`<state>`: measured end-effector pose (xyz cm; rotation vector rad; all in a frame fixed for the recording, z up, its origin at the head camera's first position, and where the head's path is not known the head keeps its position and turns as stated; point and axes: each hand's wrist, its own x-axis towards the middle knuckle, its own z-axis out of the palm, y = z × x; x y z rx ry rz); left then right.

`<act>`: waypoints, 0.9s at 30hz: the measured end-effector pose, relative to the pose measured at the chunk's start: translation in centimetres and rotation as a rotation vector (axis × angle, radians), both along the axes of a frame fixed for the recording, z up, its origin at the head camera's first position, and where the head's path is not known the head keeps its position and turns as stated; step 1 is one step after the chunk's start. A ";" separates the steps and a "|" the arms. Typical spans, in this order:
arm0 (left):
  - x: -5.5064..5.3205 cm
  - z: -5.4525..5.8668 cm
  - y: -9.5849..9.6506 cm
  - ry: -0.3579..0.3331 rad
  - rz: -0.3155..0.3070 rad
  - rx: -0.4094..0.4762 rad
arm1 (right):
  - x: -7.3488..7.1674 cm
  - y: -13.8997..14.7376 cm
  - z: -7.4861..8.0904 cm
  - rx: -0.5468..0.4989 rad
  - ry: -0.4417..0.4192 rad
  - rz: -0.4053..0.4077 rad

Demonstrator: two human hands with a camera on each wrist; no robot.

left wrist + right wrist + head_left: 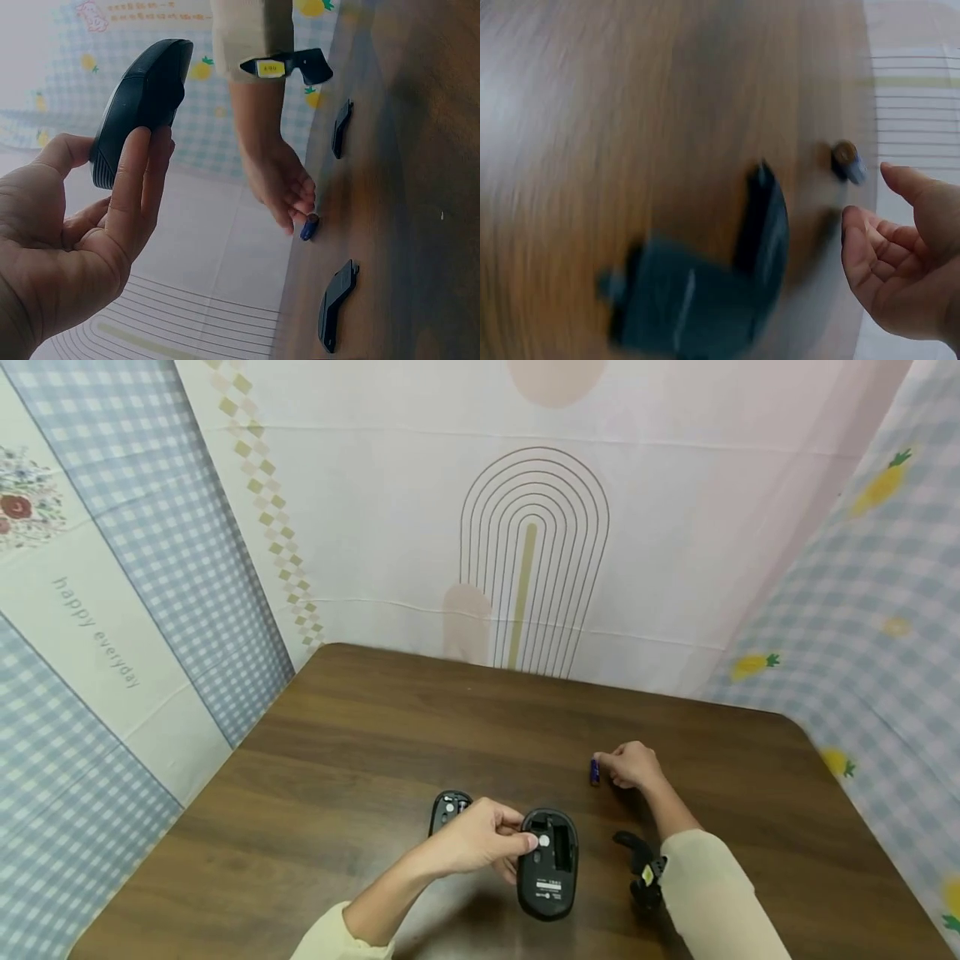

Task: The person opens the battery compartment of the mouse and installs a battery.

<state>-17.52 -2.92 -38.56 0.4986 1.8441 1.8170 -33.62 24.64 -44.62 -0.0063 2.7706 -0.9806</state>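
Note:
My left hand (480,839) holds a black computer mouse (547,889) above the table, thumb on its underside. That underside faces the head camera, with the battery compartment uncovered and a dark slot in it. A blue battery (595,772) stands on the table at the fingertips of my right hand (630,766). In the right wrist view, a gap shows between the right thumb and fingers, with the battery (847,161) just beyond them. A second black mouse (448,808) lies underside up on the table, partly hidden behind my left hand.
In the left wrist view, two thin black pieces (337,304) lie apart on the brown wooden table (405,225). A black camera mount (645,872) sits on my right wrist. Patterned cloth (375,527) hangs behind and beside the table.

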 end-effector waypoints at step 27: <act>-1.1 -0.3 -0.4 0.031 0.028 -0.042 | 13.0 -7.3 9.8 -0.304 0.437 0.207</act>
